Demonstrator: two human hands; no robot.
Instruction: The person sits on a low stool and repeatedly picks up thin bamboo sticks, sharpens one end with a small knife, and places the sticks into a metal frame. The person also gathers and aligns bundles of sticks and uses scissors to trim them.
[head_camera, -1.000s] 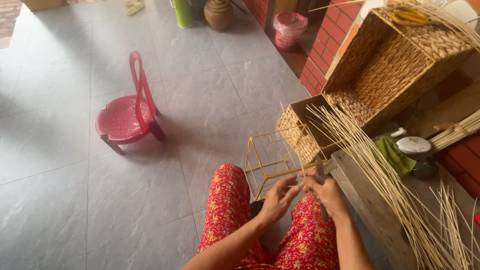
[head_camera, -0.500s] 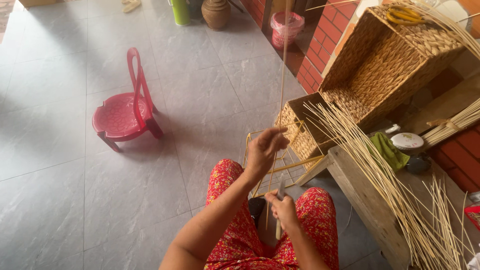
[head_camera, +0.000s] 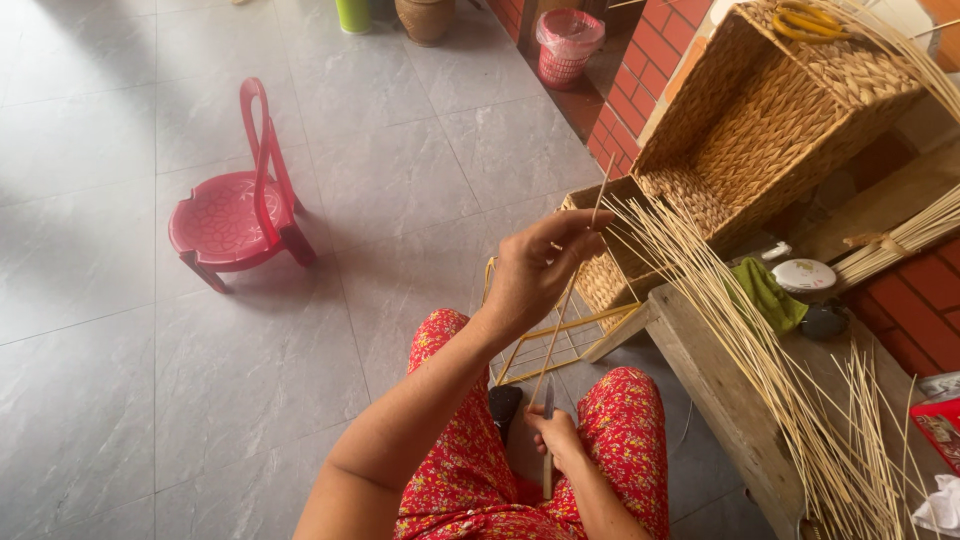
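Note:
My left hand (head_camera: 537, 268) is raised in front of me, its fingers pinched on a thin pale cane strip (head_camera: 567, 296) that runs down to my lap. My right hand (head_camera: 556, 437) rests low between my knees, closed on a small knife (head_camera: 547, 430) whose blade meets the strip. I sit in red flowered trousers (head_camera: 630, 430). A yellow wire frame (head_camera: 560, 345) lies on the floor just past my knees.
A bundle of long cane strips (head_camera: 760, 340) fans across a wooden bench (head_camera: 720, 390) at my right. Woven baskets (head_camera: 780, 120) lean on the brick wall. A red plastic chair (head_camera: 240, 210) stands on the grey tile floor (head_camera: 150, 380) to the left. A pink bin (head_camera: 566, 45) sits far back.
My left hand has risen from my lap, drawing the cane strip upward. My right hand has dropped lower between my knees with the knife.

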